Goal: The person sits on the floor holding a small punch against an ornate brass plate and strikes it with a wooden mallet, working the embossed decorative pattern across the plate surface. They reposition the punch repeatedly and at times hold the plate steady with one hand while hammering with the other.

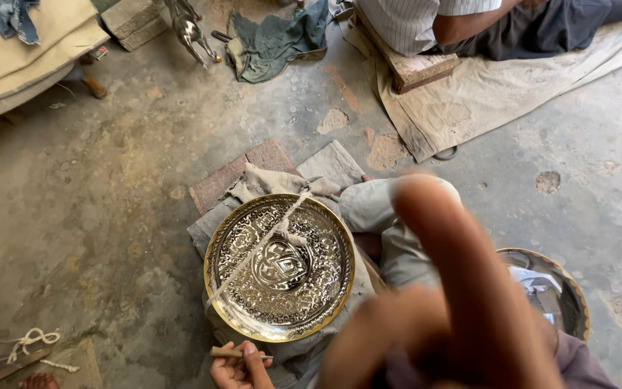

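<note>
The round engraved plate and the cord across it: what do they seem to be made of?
The plate looks like polished metal, perhaps brass: it has a mirror-bright embossed face and a golden rim. The cord looks like twisted pale fibre, cotton or jute, with a matte, fuzzy surface and a knot near the plate's centre.

You sit on a stained, pitted concrete floor (109,187), daylit, with a dusty tan ground cloth (498,94) spread at upper right.
</note>
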`<state>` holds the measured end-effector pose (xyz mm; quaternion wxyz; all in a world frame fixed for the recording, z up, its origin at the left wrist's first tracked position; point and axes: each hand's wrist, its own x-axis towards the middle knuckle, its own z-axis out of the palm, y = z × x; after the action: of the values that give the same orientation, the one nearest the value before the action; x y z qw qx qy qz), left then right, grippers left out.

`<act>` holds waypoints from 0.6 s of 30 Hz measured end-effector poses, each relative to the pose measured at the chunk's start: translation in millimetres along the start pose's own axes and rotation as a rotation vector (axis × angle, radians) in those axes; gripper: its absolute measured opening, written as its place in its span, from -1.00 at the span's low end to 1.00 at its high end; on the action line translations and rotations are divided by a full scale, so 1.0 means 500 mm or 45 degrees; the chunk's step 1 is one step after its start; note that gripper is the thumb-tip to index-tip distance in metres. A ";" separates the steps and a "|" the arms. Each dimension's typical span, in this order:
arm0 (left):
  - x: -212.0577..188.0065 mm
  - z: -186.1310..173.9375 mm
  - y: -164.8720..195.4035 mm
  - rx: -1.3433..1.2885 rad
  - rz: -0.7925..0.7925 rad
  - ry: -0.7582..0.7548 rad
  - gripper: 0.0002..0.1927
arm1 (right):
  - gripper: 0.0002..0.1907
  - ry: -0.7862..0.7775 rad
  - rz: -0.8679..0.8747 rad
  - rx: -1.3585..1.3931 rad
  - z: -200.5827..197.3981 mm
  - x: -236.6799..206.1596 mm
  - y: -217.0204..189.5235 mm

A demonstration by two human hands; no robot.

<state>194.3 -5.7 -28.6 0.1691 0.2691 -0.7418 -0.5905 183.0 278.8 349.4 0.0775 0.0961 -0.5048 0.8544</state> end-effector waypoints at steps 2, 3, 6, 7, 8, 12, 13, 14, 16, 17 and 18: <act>-0.009 -0.013 0.024 0.047 0.040 -0.017 -0.54 | -0.41 0.146 -0.015 -0.008 -0.016 -0.002 -0.001; -0.013 -0.015 0.039 0.108 0.060 -0.029 -0.54 | -0.45 0.141 -0.039 -0.086 -0.041 0.001 0.011; -0.015 -0.026 0.091 -0.021 0.197 -0.121 -0.53 | -0.55 0.131 -0.052 -0.572 -0.140 -0.001 0.104; -0.019 -0.029 0.104 -0.110 0.244 -0.140 -0.52 | -0.55 0.139 0.015 -0.709 -0.173 -0.007 0.143; -0.019 -0.032 0.115 -0.108 0.212 -0.148 -0.56 | -0.55 0.140 0.083 -0.847 -0.204 -0.012 0.180; -0.007 -0.032 0.131 -0.224 0.177 -0.148 -0.65 | -0.51 0.121 0.778 -1.686 -0.293 -0.034 0.346; -0.001 -0.028 0.131 -0.238 0.188 -0.156 -0.68 | -0.46 -0.015 0.833 -1.773 -0.309 -0.049 0.387; 0.005 -0.023 0.130 -0.293 0.138 -0.153 -0.71 | -0.41 -0.141 0.881 -1.861 -0.320 -0.072 0.429; 0.019 -0.004 0.129 -0.409 0.049 -0.175 -0.77 | -0.29 -0.248 0.945 -1.922 -0.335 -0.130 0.504; 0.024 0.008 0.129 -0.430 0.057 -0.160 -0.75 | -0.22 -0.288 0.955 -2.007 -0.344 -0.149 0.536; 0.027 0.021 0.131 -0.450 0.064 -0.153 -0.74 | -0.15 -0.320 0.967 -2.094 -0.338 -0.175 0.571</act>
<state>164.3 5.0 31.2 0.1836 0.1810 -0.6418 -0.7223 187.9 287.4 6.6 -0.2204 -0.0697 -0.9567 0.1769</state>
